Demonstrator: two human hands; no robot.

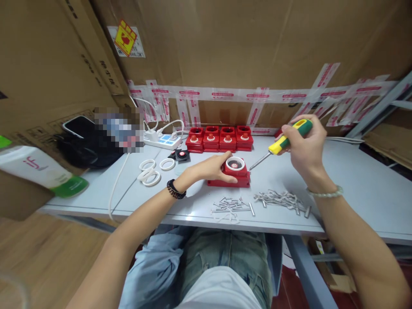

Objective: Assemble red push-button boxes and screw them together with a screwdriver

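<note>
In the head view, my left hand [216, 168] is closed around the left side of a red plastic housing [229, 182] on the table. A white ring [235, 163] sits on top of that housing, around a dark disc with a red and white centre. Raised at the right, my right hand [307, 139] grips a screwdriver [285, 137] by its yellow and green handle. Its shaft slants down to the left, with the tip beside the housing's right edge; whether they touch I cannot tell. Close to my body lie loose screws [230, 204] and a pile of screws and cords [281, 200].
Several red housings [210, 141] stand in a row at the back. Loose white rings [167, 164] and small black discs [183, 155] lie left of my hand. A power strip [164, 140], a phone [78, 127] and a green-white tube [41, 171] are further left. Cardboard walls the back.
</note>
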